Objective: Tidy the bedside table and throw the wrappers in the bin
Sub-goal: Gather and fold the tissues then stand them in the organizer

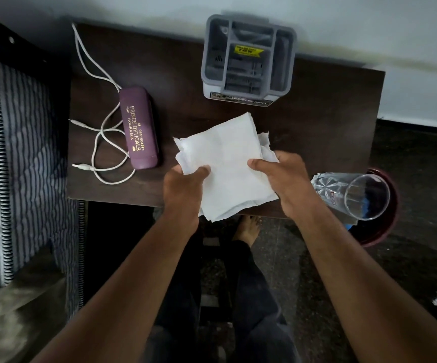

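Observation:
A stack of white paper tissues [225,158] is held over the front middle of the dark wooden bedside table [316,113]. My left hand [183,189] pinches its left edge with thumb on top. My right hand [285,179] grips its right edge, thumb on top and fingers underneath. A dark red bin [387,231] stands on the floor by the table's right front corner, with some blue and white scraps inside.
A purple spectacle case [138,127] lies at the left on a tangled white cable [99,142]. A grey compartment organiser [248,58] stands at the back. A clear glass [356,195] stands at the table's right front corner. A striped mattress [15,153] is to the left.

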`<move>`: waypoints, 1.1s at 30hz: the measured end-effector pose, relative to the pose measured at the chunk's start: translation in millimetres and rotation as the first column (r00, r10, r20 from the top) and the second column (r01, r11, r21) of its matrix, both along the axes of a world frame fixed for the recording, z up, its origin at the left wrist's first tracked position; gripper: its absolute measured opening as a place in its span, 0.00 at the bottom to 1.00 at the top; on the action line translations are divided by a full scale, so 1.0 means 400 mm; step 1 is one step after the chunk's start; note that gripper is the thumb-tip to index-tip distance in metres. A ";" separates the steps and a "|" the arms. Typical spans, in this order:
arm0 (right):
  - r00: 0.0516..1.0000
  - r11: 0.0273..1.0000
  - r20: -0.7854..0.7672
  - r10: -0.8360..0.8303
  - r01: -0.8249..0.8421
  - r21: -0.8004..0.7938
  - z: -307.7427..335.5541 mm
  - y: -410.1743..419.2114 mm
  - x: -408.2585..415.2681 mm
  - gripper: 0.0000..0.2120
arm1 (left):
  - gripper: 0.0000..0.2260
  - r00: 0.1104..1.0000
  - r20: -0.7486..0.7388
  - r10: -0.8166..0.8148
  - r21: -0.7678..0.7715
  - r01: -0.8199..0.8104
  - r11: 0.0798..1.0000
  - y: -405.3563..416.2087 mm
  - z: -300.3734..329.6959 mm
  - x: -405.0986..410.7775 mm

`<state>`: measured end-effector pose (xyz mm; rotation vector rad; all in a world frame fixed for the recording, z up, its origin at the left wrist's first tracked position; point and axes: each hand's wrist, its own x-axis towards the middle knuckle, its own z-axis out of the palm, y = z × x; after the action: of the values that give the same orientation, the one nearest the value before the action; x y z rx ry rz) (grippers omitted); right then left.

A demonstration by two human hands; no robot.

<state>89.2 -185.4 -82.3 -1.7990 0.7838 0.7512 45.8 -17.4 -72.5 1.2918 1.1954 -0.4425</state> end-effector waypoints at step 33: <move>0.959 0.983 0.248 0.134 -0.096 -0.158 0.011 0.005 -0.034 0.19 | 0.04 0.930 0.273 -0.245 -0.054 0.269 0.962 0.026 0.009 0.010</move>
<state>75.5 -183.6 -77.8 -2.0381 0.5760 0.5299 49.6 -7.0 -68.9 1.3870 0.7767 -0.4907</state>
